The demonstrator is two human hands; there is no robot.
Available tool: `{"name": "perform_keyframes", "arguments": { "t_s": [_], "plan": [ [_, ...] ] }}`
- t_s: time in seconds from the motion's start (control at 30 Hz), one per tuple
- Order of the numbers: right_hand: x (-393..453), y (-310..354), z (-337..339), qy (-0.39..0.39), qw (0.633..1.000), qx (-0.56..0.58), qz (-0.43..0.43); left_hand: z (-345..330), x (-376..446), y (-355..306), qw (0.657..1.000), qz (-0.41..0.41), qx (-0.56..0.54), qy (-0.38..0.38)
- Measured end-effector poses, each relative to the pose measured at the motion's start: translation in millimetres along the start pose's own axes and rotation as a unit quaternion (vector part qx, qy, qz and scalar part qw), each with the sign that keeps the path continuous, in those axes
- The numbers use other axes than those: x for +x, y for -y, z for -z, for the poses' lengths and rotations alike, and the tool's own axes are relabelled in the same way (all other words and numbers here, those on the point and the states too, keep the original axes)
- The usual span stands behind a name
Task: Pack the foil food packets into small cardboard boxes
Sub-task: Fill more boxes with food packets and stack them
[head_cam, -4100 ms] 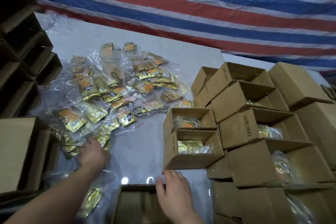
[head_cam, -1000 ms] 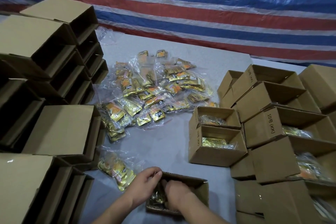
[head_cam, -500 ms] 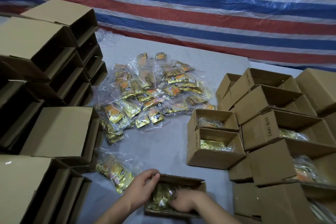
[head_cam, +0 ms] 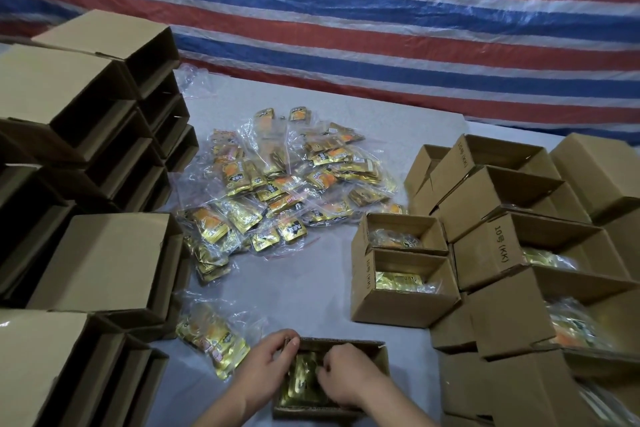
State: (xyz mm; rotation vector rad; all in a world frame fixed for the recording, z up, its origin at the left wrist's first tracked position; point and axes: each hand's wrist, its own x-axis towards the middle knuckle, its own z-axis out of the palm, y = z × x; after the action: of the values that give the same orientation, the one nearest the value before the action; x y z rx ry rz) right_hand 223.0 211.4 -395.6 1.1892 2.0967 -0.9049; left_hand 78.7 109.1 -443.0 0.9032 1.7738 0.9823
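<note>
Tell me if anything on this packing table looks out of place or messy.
One bag of packets lies alone by the left hand, apart from the main pile. The boxes on the right are stacked unevenly. Nothing looks spilled or damaged.

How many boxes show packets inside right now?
5: the near box under the left hand and right hand, two low boxes beside the right stack, two labelled-tier boxes within it. Darker boxes may hide more.
</note>
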Motion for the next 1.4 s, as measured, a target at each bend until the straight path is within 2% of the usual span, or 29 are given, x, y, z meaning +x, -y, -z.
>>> {"name": "perform_keyframes", "arguments": {
  "t_s": [0.17, 0.27, 0.4, 0.53, 0.67, 0.73, 0.87, 0.93, 1.0, 1.03, 1.13, 1.2, 1.27, 1.4],
  "plan": [
    [8.7, 9.1, -16.3, 0.090, 0.992, 0.090, 0.010, -3.0, -2.7, -7.4, 1.000, -0.002, 0.012, -0.006],
    [10.1, 8.0, -15.5, 0.098, 0.986, 0.131, -0.005, -2.8, -3.8, -11.3, 1.000, -0.004, 0.009, -0.004],
    [4.0, 5.9, -11.0, 0.085, 0.992, 0.096, 0.015, -0.9, -3.8, -12.0, 0.999, 0.014, 0.031, -0.002],
    [-8.7, -2.3, 0.9, 0.018, 0.990, 0.124, 0.059, 5.3, -3.9, -11.7, 0.996, 0.022, 0.079, 0.025],
    [-18.7, -14.6, 14.1, -0.192, 0.964, 0.145, 0.108, 6.8, -2.2, -12.7, 0.996, 0.021, 0.084, 0.034],
    [-15.8, -18.7, 18.3, -0.258, 0.952, 0.105, 0.124, 7.0, -1.1, -15.3, 0.995, 0.029, 0.087, 0.027],
    [-4.9, -19.9, 14.4, -0.215, 0.972, 0.005, 0.093, 16.5, 18.7, -22.0, 0.992, 0.001, 0.109, -0.063],
    [-2.2, -22.0, 9.4, -0.209, 0.974, -0.010, 0.084, 29.6, 39.4, -26.6, 0.979, -0.026, 0.178, -0.101],
    [-0.4, -24.7, 7.3, -0.215, 0.973, -0.006, 0.077, 46.7, 60.5, -29.6, 0.946, -0.006, 0.318, -0.062],
    [0.6, -25.1, 7.1, -0.218, 0.973, -0.002, 0.077, 55.5, 69.2, -29.1, 0.907, 0.015, 0.421, -0.004],
    [2.4, -25.2, 7.4, -0.220, 0.972, 0.008, 0.087, 75.8, 80.8, -25.9, 0.728, 0.037, 0.672, 0.130],
    [2.9, -25.8, 8.0, -0.215, 0.972, 0.013, 0.091, 83.3, 83.1, -18.2, 0.650, 0.045, 0.741, 0.163],
    [3.1, -26.9, 9.3, -0.212, 0.973, 0.019, 0.093, 87.0, 83.0, -8.0, 0.614, 0.052, 0.765, 0.185],
    [3.6, -26.4, 9.4, -0.214, 0.973, 0.020, 0.084, 91.5, 74.5, 24.5, 0.586, 0.038, 0.782, 0.210]
  ]
}}
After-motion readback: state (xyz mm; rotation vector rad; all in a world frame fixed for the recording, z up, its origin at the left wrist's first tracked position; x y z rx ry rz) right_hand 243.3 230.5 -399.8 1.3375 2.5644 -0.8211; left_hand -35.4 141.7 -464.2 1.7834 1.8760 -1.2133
